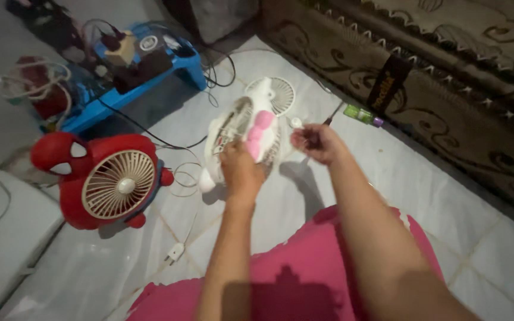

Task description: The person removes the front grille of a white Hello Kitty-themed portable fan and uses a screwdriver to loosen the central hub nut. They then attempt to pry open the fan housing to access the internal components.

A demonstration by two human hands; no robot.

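Note:
My left hand (pixel 240 169) grips a small white fan body with a pink bow (pixel 242 128), tilted above the tiled floor. My right hand (pixel 316 142) is closed around a dark-handled tool, likely a screwdriver (pixel 330 117), just right of the fan. A small white round part (pixel 295 123) lies by my right hand's fingers. A detached white fan grille (pixel 278 92) lies on the floor behind the fan body.
A red character-shaped fan with a cream grille (pixel 107 178) stands at the left, its cord and white plug (pixel 175 254) on the tiles. A blue tray of cables and parts (pixel 141 59) sits behind. A green bottle (pixel 361 114) lies by the patterned mattress (pixel 447 77).

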